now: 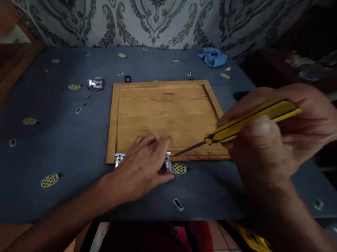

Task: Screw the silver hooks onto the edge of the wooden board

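Observation:
A framed wooden panel (pixel 167 114), like a small cabinet door, lies flat on the blue cloth. Metal hinges sit along its near edge: one (pixel 119 159) at the left corner, another metal hinge piece (pixel 168 163) by my left thumb. My left hand (pixel 144 164) curls over that edge, fingers on the wood and thumb below, closed on the hinge piece. In my right hand (pixel 278 138) is a yellow-handled screwdriver (pixel 252 120), tilted down to the left. Its tip meets or nearly meets the wood just right of the hinge piece; contact cannot be told.
Another metal hinge (pixel 96 84) lies on the cloth (pixel 68 144) beyond the panel's left side, with small screws (pixel 84 104) nearby. A crumpled blue cloth or bag (pixel 213 57) is at the back right. A wooden cabinet (pixel 3 75) borders the left, and patterned fabric (pixel 157 15) the back.

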Demonstrator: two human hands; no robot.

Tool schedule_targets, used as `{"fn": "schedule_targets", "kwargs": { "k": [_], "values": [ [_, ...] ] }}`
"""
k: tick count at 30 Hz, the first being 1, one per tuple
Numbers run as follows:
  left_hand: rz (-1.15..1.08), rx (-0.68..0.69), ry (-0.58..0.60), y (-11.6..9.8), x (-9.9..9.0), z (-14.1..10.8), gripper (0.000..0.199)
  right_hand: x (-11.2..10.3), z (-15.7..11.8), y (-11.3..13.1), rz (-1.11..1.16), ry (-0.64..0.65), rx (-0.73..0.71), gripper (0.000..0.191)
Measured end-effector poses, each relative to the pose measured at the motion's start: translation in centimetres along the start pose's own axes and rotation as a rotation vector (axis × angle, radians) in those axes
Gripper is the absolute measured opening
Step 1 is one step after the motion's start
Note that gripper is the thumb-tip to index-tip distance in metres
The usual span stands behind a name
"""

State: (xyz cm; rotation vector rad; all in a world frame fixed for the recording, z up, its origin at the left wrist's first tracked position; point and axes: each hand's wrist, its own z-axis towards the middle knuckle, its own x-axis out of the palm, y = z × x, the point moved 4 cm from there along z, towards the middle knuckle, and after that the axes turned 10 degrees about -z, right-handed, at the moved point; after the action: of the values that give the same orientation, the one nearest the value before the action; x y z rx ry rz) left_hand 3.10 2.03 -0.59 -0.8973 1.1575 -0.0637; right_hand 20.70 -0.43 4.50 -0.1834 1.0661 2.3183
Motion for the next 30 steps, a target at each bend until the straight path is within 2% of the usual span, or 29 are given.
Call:
{"fn": "schedule_targets", "kwargs": {
  "k": [3, 6, 12, 17, 27, 30],
  "values": [
    [0.003, 0.001, -0.004, 0.1, 0.0, 0.1, 0.055, 0.3, 0.0, 0.2, 0.006, -0.068, -0.078, 0.010],
    [0.009, -0.005, -0.003, 0.2, 0.1, 0.1, 0.054, 1.2, -0.1, 0.3, -0.008, 0.030, -0.103, 0.004],
    [0.016, 0.000, -0.018, 0.2, 0.2, 0.0, 0.056, 1.7, -0.2, 0.4, -0.008, 0.127, -0.055, 0.009],
    [0.031, 0.018, -0.025, 0.1, 0.3, 0.0, 0.057, 1.8, -0.4, 0.3, -0.026, 0.157, -0.013, 0.007],
    [0.015, 0.010, -0.023, 0.1, 0.1, 0.0, 0.057, 1.6, -0.1, 0.6, -0.033, 0.225, -0.091, 0.010],
    [0.016, 0.009, -0.031, 0.2, 0.2, 0.0, 0.059, 1.5, 0.1, 0.7, -0.029, 0.283, -0.101, 0.010]
  ]
}}
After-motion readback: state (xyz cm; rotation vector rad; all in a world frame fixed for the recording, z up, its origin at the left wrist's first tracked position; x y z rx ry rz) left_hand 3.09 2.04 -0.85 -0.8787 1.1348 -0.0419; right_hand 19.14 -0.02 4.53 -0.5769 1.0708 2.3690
